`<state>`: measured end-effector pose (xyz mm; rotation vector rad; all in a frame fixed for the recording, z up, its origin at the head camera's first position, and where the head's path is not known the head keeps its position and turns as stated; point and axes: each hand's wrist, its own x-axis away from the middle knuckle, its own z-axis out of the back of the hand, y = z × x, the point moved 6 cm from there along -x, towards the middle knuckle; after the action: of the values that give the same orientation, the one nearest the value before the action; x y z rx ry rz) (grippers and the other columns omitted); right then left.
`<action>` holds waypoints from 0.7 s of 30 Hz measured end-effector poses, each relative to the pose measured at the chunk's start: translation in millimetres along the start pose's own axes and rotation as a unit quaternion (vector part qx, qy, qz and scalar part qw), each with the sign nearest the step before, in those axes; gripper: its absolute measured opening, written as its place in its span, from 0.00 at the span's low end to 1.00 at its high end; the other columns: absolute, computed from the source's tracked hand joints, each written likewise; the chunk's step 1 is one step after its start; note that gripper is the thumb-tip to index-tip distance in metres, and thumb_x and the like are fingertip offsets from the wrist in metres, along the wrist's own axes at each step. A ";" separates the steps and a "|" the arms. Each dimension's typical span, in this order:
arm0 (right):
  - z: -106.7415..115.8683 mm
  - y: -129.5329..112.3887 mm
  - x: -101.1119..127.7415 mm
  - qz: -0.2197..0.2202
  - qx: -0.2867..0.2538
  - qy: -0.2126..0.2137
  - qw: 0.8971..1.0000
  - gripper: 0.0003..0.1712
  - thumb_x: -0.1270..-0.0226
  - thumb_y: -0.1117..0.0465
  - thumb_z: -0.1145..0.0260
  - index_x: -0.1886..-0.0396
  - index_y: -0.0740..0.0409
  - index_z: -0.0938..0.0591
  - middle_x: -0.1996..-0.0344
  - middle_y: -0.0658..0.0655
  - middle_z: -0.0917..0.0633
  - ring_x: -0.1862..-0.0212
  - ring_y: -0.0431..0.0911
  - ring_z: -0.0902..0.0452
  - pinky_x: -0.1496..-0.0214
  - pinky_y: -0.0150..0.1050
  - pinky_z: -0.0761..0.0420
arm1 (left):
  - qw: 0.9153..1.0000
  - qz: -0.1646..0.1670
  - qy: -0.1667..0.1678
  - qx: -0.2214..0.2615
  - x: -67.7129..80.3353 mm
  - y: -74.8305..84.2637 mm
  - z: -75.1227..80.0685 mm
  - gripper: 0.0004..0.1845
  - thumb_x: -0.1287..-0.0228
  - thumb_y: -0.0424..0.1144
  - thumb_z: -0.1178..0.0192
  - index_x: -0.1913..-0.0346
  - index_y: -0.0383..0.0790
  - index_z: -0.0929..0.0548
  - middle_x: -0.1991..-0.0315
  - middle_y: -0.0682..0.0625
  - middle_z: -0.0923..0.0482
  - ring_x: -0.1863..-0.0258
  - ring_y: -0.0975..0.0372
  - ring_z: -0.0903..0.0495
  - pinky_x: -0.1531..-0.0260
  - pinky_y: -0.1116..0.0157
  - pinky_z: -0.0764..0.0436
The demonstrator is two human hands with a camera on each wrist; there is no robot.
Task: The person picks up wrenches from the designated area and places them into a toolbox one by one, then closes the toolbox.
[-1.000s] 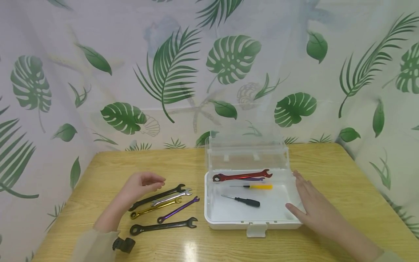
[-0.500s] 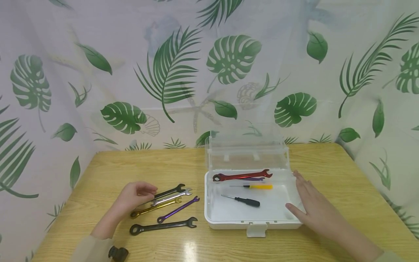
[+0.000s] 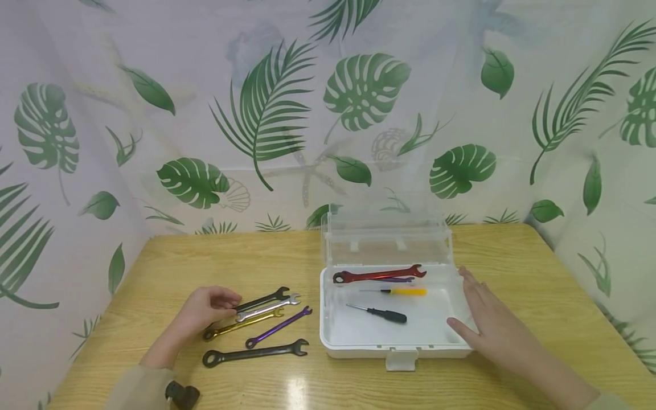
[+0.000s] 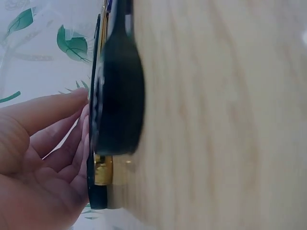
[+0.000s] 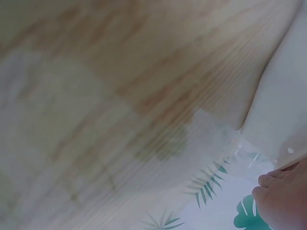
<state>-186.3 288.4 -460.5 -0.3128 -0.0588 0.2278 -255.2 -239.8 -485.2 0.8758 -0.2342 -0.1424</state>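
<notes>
My left hand (image 3: 205, 309) pinches a black combination wrench (image 3: 263, 299) in the group on the left; its ring end is mostly hidden by the fingers. Beside it lie a silver wrench (image 3: 269, 308), a gold wrench (image 3: 251, 322), a purple wrench (image 3: 279, 327) and another black wrench (image 3: 256, 355) nearer me. In the left wrist view, thumb and fingertips meet the wrench's upper edge behind the near black wrench (image 4: 120, 96). My right hand (image 3: 494, 327), fingers straight, rests against the right side of the white toolbox (image 3: 353, 348).
The toolbox's transparent lid (image 3: 389, 247) stands raised at the back. Inside are a red wrench (image 3: 379, 275), a small purple wrench (image 3: 400, 280), a yellow screwdriver (image 3: 408, 292) and a black screwdriver (image 3: 388, 315). A latch (image 3: 401, 361) hangs at the front. A leaf-patterned curtain (image 3: 287, 125) backs the wooden table (image 3: 246, 250).
My left hand has come down and slightly left onto the far black wrench, its fingers closing on it. The right hand has stayed against the toolbox.
</notes>
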 end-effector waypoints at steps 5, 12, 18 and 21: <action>0.4 -0.1 -0.2 -0.002 -0.004 -0.003 1.000 0.58 0.21 0.39 0.38 0.15 0.73 0.55 0.15 0.71 0.50 0.19 0.74 0.47 0.23 0.73 0.38 | 1.000 0.007 -0.005 -0.013 -3.2 -2.7 -3.0 0.17 0.40 0.29 0.25 0.47 0.29 0.12 0.54 0.41 0.11 0.57 0.59 0.15 0.57 0.69 0.16; -1.1 0.7 0.1 -0.007 0.000 -0.005 1.000 0.58 0.21 0.38 0.38 0.15 0.71 0.56 0.15 0.72 0.49 0.19 0.74 0.46 0.23 0.73 0.38 | 0.999 0.005 0.002 -0.048 -5.7 -0.9 -5.7 0.14 0.41 0.25 0.26 0.52 0.31 0.11 0.59 0.45 0.13 0.60 0.60 0.18 0.58 0.69 0.17; -0.3 0.5 -0.2 -0.004 -0.006 0.000 1.000 0.58 0.21 0.39 0.38 0.14 0.70 0.56 0.15 0.72 0.49 0.19 0.74 0.46 0.23 0.73 0.38 | 0.998 0.008 0.006 -0.061 -4.8 3.8 -5.2 0.11 0.42 0.24 0.26 0.55 0.32 0.10 0.62 0.45 0.13 0.61 0.60 0.18 0.61 0.69 0.17; 0.1 0.4 -0.3 -0.001 -0.008 0.003 1.000 0.57 0.21 0.39 0.38 0.14 0.70 0.56 0.15 0.71 0.49 0.19 0.73 0.46 0.23 0.73 0.38 | 0.997 0.007 0.010 -0.071 -5.2 5.6 -3.9 0.10 0.42 0.24 0.25 0.56 0.32 0.09 0.62 0.45 0.12 0.63 0.60 0.17 0.63 0.69 0.17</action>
<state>-186.7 288.7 -460.5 -0.3283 -0.0560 0.2238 -259.0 -232.2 -484.0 0.7344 -0.2093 -0.1363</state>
